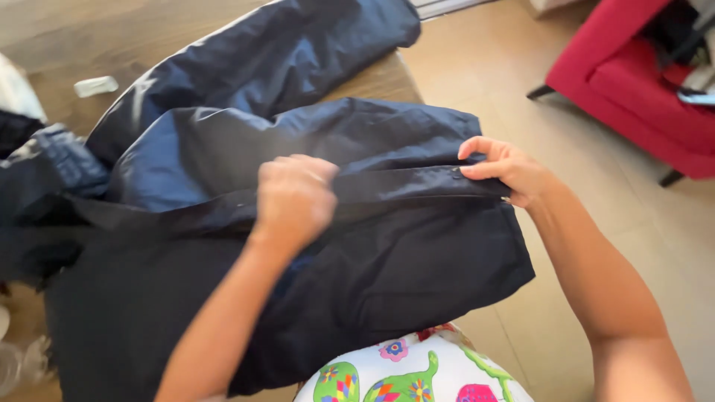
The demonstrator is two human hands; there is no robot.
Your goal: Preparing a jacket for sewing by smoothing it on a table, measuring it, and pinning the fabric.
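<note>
A large dark navy garment (246, 149) lies spread over a wooden table (380, 80), with one part hanging off the near edge. My left hand (294, 197) is closed on a fold of the fabric near the middle. My right hand (506, 170) pinches the same fold at its right end, thumb and fingers on the cloth. The fold is stretched in a line between both hands. My forearms reach in from the bottom of the view.
A red armchair (633, 82) stands on the light floor at the upper right. A small white object (95, 85) lies on the table at the upper left. More dark clothing (45, 160) is bunched at the left. Colourful patterned cloth (402, 376) shows at the bottom.
</note>
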